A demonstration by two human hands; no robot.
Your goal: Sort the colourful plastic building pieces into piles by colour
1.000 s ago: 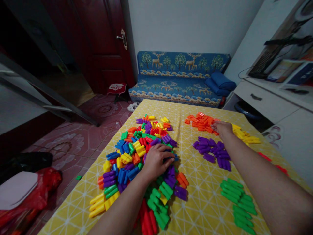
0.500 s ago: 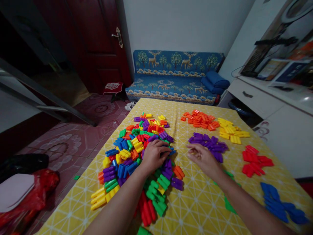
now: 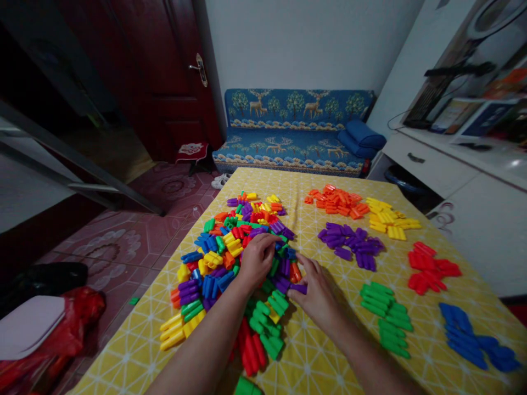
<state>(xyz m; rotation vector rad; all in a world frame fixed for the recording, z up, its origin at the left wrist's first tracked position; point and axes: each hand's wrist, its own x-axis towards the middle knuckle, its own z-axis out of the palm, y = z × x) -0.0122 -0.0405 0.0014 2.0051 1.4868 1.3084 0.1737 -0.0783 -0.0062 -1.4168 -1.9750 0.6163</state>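
In the head view, the right hand (image 3: 317, 288), part-open, meets a purple ribbed plastic piece (image 3: 300, 288) at the right edge of the multicoloured plastic heap (image 3: 230, 247); grip unclear. Best pinch it alone. The left hand (image 3: 256, 258) curls over the heap, its hold hidden.

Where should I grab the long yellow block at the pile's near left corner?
Probably the left end of the yellow block, coming from the left and pinching across its side-by-side tubes. That end sticks out of the pile over the cloth, while the right end seems crowded by another yellow block.
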